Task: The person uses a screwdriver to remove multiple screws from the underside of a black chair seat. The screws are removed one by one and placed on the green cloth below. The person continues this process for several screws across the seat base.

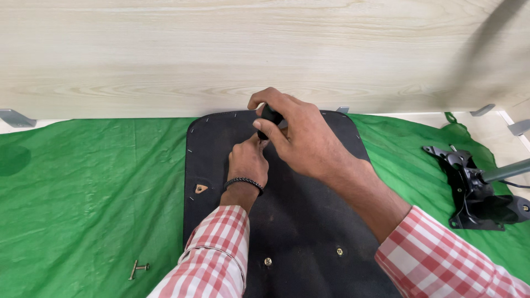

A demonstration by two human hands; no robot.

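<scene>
The flat black fabric-covered seat panel [309,221] is lying underside-up on the green cloth [83,193], so its bolt holes are facing the person. The right hand [303,138] is gripping a black-handled tool [270,117] with fingers closed tight, pressing down near the panel's top edge. The left hand [248,161] is pinching narrow at the tip, probably steadying it.

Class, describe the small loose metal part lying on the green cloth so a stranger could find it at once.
Start at the green cloth spread under the black seat panel. Go to the cloth's near edge, just left of the panel's lower left corner and of the checked sleeve. There lies a T-shaped bolt, brass-coloured and alone on the cloth, unlike the two round brass fittings set into the panel itself.
</scene>
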